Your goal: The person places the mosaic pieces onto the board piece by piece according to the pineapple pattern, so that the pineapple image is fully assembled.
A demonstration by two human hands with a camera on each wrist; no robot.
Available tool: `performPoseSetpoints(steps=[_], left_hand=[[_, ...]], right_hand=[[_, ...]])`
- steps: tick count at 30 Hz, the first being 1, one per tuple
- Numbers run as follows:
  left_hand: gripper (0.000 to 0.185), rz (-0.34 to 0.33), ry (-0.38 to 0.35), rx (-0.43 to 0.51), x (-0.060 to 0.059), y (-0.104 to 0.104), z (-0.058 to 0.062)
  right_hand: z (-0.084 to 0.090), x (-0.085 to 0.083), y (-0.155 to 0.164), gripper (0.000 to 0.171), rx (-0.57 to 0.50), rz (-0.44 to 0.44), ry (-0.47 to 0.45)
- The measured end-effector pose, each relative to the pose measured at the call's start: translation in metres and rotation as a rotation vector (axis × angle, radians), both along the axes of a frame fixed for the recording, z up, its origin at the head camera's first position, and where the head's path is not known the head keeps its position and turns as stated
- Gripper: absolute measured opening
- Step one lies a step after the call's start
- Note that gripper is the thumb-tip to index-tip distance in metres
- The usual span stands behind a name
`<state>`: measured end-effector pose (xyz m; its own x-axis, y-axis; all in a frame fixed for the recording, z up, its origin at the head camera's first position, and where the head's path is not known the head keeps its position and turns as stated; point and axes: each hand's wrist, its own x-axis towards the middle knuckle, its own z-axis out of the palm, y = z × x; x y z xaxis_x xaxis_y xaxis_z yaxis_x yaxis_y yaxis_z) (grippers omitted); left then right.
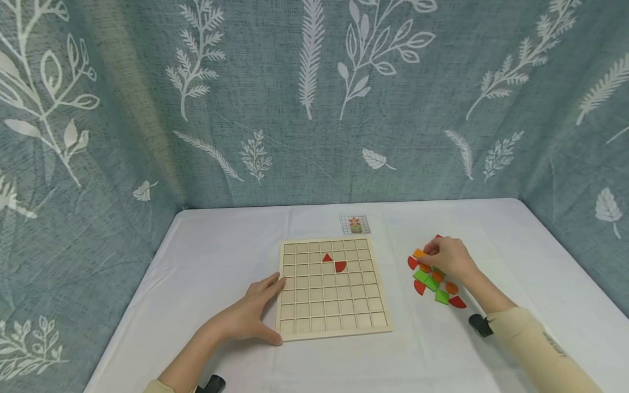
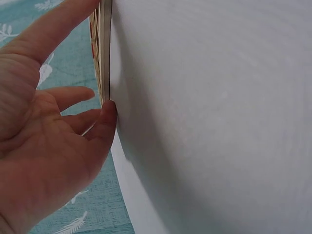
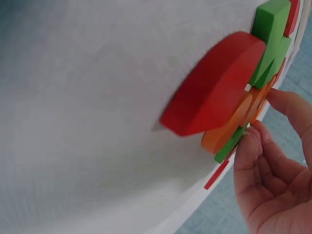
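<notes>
Nearest the table's front edge, the left hand (image 1: 248, 316) lies flat with straight, relaxed fingers, the thumb (image 2: 108, 113) pressed to the near left corner of the wooden grid board (image 1: 332, 319) and the other fingertips along its left edge. It holds nothing and only steadies the board. If that pressure turned into a sideways push, the board could slide on the smooth white tablecloth (image 1: 206, 262), and the two pieces already seated, a red triangle (image 1: 327, 257) and a red quarter-circle (image 1: 340, 266) in the upper middle cells, might jump out of their shallow pockets.

Further back, toward the table's right edge, the right hand (image 1: 449, 257) is curled over a loose heap of coloured pieces (image 1: 432, 281): green squares, orange rounds and red quarter-circles lying touching and partly overlapping. Its fingertips (image 3: 253, 141) touch pieces at the far end of the heap, by an orange piece (image 1: 419, 253), but whether they actually pinch one is hidden. Because the pieces are packed close, lifting one could drag or flip a neighbour, or scatter the pile towards the table's right edge.

Beyond the board, near the table's far edge, lies a small pattern card (image 1: 355, 224); its picture is too small to read, so a piece could end up in the wrong cell.
</notes>
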<state>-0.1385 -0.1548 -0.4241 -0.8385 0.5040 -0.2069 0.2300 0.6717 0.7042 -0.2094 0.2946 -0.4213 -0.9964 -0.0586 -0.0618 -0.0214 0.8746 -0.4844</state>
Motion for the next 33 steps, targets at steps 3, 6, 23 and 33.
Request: performPoseSetpoints(steps=[3,6,23,33], left_hand=[[0.115,-0.008,-0.009,0.006,0.000,0.000,0.000],[0.114,-0.015,-0.016,0.009,0.000,-0.001,0.000],[0.113,-0.013,-0.024,0.012,-0.002,-0.002,-0.001],[0.114,-0.010,-0.023,0.010,-0.001,-0.003,0.000]], right_hand=[[0.000,-0.001,-0.001,0.028,0.005,-0.004,-0.005],[0.002,0.000,-0.005,0.032,-0.023,-0.016,-0.007],[0.011,-0.002,-0.085,0.022,-0.218,0.173,0.061],[0.008,-0.010,-0.144,0.017,-0.189,0.431,0.072]])
